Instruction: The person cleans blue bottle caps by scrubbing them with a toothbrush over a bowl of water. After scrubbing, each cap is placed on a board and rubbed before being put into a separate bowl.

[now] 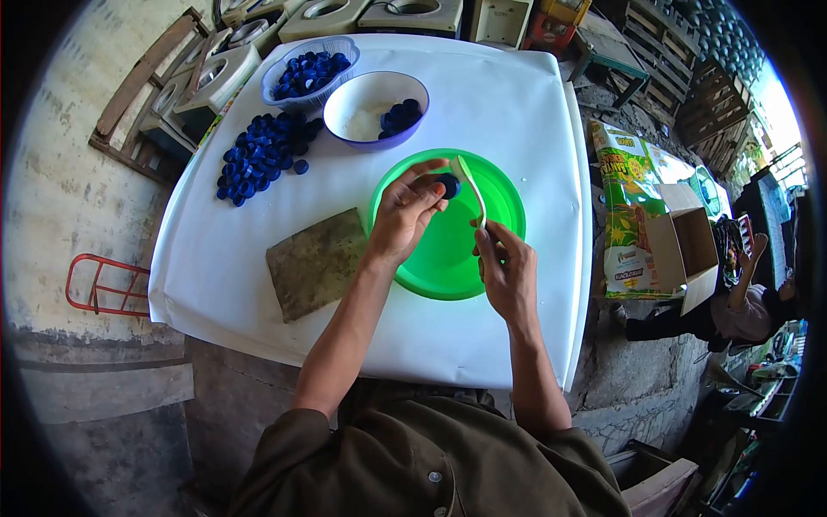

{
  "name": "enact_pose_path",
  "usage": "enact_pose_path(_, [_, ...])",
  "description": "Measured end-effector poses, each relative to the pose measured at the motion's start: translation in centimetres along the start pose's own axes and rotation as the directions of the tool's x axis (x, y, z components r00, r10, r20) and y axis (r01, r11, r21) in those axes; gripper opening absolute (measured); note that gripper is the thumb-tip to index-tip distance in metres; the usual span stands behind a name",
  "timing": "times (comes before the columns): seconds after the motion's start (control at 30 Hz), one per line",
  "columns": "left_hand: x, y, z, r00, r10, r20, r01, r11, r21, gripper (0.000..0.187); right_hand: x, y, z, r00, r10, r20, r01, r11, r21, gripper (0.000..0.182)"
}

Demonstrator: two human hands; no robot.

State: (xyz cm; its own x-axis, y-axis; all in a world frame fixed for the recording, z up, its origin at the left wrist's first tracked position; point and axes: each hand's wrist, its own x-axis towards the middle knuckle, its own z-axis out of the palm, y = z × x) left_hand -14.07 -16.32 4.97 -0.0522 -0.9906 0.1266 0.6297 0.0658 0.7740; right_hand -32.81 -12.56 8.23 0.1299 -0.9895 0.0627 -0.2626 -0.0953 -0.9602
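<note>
Over the green basin (pixel 444 258), my left hand (pixel 405 209) pinches a dark blue bottle cap (pixel 449 185) between thumb and fingers. My right hand (pixel 506 263) grips a white toothbrush (pixel 475 194) by its handle, the brush head raised close beside the cap. Behind the basin stands a purple bowl (pixel 345 129), white inside, with several blue caps (pixel 401 117) at its right side. A loose pile of blue caps (pixel 263 155) lies on the white table cover to the left. More caps (pixel 312 73) fill a translucent basket (pixel 274 90) at the back.
A flat, stained grey-brown slab (pixel 317 264) lies left of the basin on the white-covered table (pixel 215 276). Right of the table are an open cardboard box (pixel 682 246) and a seated person (pixel 745 314). A red metal frame (pixel 108 284) leans by the left wall.
</note>
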Motion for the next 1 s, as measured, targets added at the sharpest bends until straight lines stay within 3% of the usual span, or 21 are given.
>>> enact_pose_path(0.1, [0.2, 0.9, -0.2, 0.999, 0.022, -0.037, -0.022, 1.000, -0.009, 0.036, -0.9, 0.2, 0.0, 0.999, -0.014, 0.029, 0.014, 1.000, -0.007, 0.021])
enact_pose_path(0.2, [-0.2, 1.2, 0.9, 0.999, 0.001, -0.035, 0.003, 0.993, 0.115, 0.037, -1.0, 0.1, 0.2, 0.999, -0.006, 0.048, 0.007, 1.000, -0.020, 0.021])
enact_pose_path(0.33, [-0.6, 1.0, 0.9, 0.999, -0.003, 0.034, -0.002, 0.986, 0.164, 0.042, -0.2, 0.0, 0.2, 0.999, 0.001, 0.049, 0.000, 1.000, -0.010, 0.021])
enact_pose_path(0.47, [-0.3, 1.8, -0.1, 0.998, 0.057, -0.015, -0.055, 0.995, 0.088, 0.042, -0.9, 0.4, 0.0, 0.996, 0.042, 0.074, -0.041, 0.999, -0.006, 0.021])
enact_pose_path(0.6, [-0.1, 1.4, -1.1, 0.997, -0.079, 0.023, 0.070, 0.959, 0.276, 0.041, -0.7, 0.8, -0.2, 0.995, 0.065, 0.082, -0.065, 0.998, 0.004, 0.023])
enact_pose_path(0.8, [0.0, 1.7, -1.5, 0.989, -0.127, 0.080, 0.069, 0.859, 0.507, 0.043, -0.2, -0.1, -2.5, 0.978, 0.125, 0.170, -0.088, 0.974, -0.209, 0.026])
enact_pose_path(0.83, [0.1, 1.8, -1.6, 0.987, -0.130, 0.098, 0.056, 0.836, 0.546, 0.044, -0.1, 0.1, -3.0, 0.986, 0.050, 0.160, -0.008, 0.968, -0.252, 0.025])
enact_pose_path(0.93, [0.3, 1.5, -2.1, 0.992, -0.103, 0.078, 0.023, 0.737, 0.676, 0.039, 0.6, -0.3, -4.5, 0.976, 0.083, 0.201, -0.002, 0.927, -0.374, 0.024])
enact_pose_path(1.0, [0.5, 1.4, -2.0, 0.988, -0.121, 0.093, -0.007, 0.573, 0.819, 0.032, 1.0, -0.9, -4.8, 0.979, 0.091, 0.184, 0.000, 0.895, -0.446, 0.022])
